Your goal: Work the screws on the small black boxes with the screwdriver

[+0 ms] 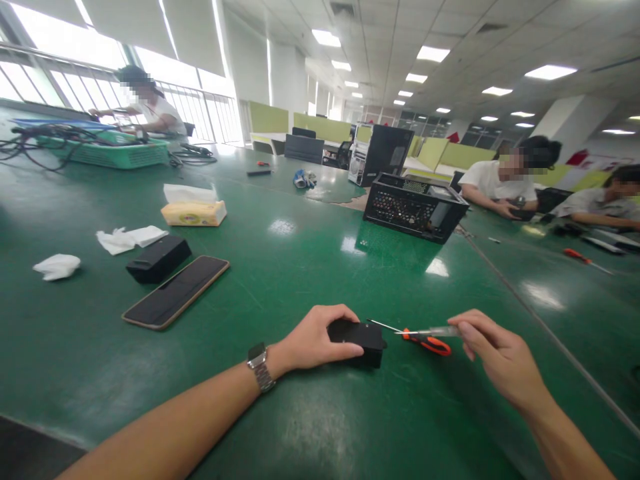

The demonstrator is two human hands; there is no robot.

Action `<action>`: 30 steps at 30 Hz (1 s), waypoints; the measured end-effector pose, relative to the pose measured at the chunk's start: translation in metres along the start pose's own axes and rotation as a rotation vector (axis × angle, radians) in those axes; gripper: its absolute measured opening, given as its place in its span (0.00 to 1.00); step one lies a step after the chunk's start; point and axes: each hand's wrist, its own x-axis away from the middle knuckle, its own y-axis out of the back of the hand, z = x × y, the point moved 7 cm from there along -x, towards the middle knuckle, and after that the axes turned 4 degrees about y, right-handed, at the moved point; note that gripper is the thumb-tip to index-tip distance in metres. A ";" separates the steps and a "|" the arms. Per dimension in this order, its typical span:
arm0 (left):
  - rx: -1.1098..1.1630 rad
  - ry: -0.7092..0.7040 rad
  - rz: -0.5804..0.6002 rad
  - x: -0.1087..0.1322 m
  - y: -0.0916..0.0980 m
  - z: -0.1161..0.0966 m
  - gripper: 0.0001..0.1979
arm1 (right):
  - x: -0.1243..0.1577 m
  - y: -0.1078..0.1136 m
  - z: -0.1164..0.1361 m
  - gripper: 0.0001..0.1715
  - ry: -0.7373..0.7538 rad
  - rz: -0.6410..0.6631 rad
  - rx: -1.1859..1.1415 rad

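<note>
My left hand [317, 340], with a watch [259, 363] on its wrist, grips a small black box [367, 340] that rests on the green table [280, 427]. In my right hand [495, 353] is a screwdriver [440, 331] with a clear handle, held between thumb and fingers. Its thin shaft points left toward the box, with a gap between tip and box. Beneath and behind it on the table lies a second screwdriver [433, 345] with an orange and black handle. Part of the box is covered by my left fingers.
Left of my hands lie a phone [175, 293], another black box [160, 259], crumpled tissues [57, 267] and a tissue pack [193, 213]. Ahead stand an open black case [415, 208] and a computer tower [385, 155]. A green basket [120, 155] holds cables. Several people sit around the table.
</note>
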 end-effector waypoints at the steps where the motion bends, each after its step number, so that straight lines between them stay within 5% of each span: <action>1: -0.008 0.000 0.000 0.000 0.000 0.000 0.21 | 0.000 -0.001 0.001 0.17 0.009 0.003 0.009; 14: -0.108 -0.021 0.021 0.001 -0.004 -0.004 0.21 | 0.008 -0.014 0.022 0.10 0.249 0.057 0.211; 23: -0.146 -0.051 0.038 0.002 -0.010 -0.004 0.23 | 0.022 -0.052 0.025 0.15 0.075 0.540 0.250; 30: -0.154 -0.087 0.052 0.002 -0.012 -0.006 0.22 | 0.021 -0.072 0.017 0.16 0.148 0.454 0.314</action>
